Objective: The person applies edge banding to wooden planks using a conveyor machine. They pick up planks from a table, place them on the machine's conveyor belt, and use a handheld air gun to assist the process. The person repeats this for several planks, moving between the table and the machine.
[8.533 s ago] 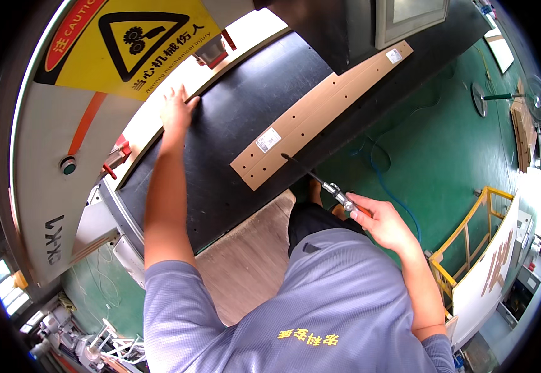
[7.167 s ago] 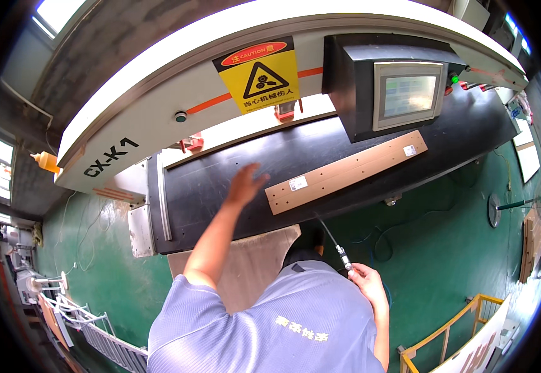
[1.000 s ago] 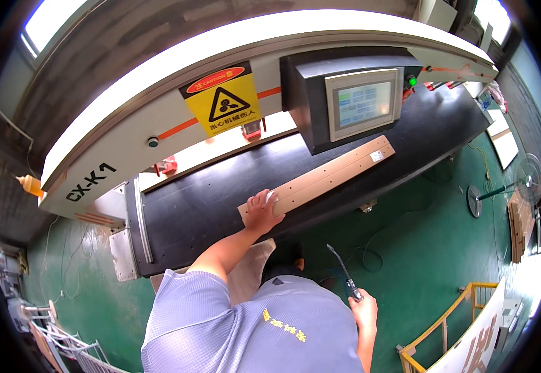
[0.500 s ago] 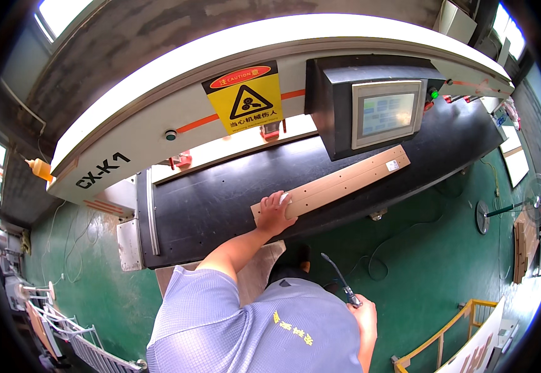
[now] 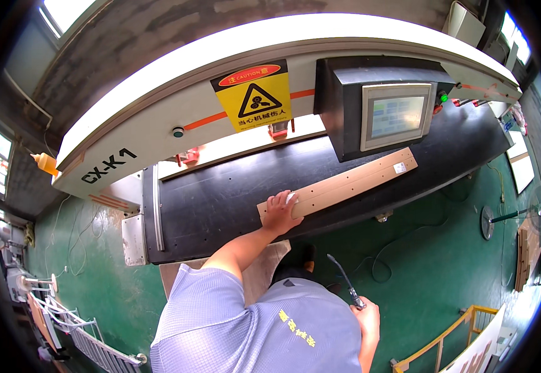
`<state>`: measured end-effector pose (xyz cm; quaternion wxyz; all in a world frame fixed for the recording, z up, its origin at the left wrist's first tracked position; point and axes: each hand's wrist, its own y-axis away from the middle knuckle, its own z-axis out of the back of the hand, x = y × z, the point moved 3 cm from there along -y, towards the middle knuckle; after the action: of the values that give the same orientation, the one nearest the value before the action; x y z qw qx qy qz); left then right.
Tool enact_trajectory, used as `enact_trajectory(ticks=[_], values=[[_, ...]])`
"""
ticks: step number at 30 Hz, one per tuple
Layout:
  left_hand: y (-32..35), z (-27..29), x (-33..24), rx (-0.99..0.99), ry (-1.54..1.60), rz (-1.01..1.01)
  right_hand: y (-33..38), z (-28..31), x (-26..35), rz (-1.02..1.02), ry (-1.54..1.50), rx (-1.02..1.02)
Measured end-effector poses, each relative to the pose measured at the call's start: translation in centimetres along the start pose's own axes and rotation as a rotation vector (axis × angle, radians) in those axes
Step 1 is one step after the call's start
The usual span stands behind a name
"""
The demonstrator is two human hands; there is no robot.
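Observation:
Two light-brown wooden strips (image 5: 348, 180), drilled with small dark holes, lie side by side at a slant on the black machine table (image 5: 221, 217). Near their left end, my left hand (image 5: 280, 213) spans them from above, its fingers toward the far edge and its thumb by the near edge. A small white patch (image 5: 292, 197) shows beside those fingers; I cannot tell whether it is a label. Out over the floor at the lower right, my right hand (image 5: 367, 316) is closed around an air blow gun (image 5: 352, 292), its thin dark nozzle pointing up and left.
Above the table spans a white machine beam (image 5: 158, 121) with a yellow warning sign (image 5: 255, 99) and a black-cased screen (image 5: 396, 116). Red clamps (image 5: 188, 156) sit beneath it. A hose (image 5: 376, 258) trails over the green floor. At lower right stands a yellow frame (image 5: 435, 339).
The whole view has shifted slightly. My left hand keeps its place on the wooden strips, and my right hand still holds the air blow gun.

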<state>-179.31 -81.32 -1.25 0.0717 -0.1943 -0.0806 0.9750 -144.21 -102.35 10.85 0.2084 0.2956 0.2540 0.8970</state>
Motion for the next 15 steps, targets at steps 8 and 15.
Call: enact_trajectory(ticks=[8, 15], values=[[0.06, 0.0, 0.02, -0.003, -0.006, 0.006, -0.14, -0.22, 0.15, 0.086, -0.046, -0.043], [-0.04, 0.04, -0.11, 0.005, -0.005, 0.012, -0.01, -0.07, 0.03, 0.012, 0.014, 0.016]])
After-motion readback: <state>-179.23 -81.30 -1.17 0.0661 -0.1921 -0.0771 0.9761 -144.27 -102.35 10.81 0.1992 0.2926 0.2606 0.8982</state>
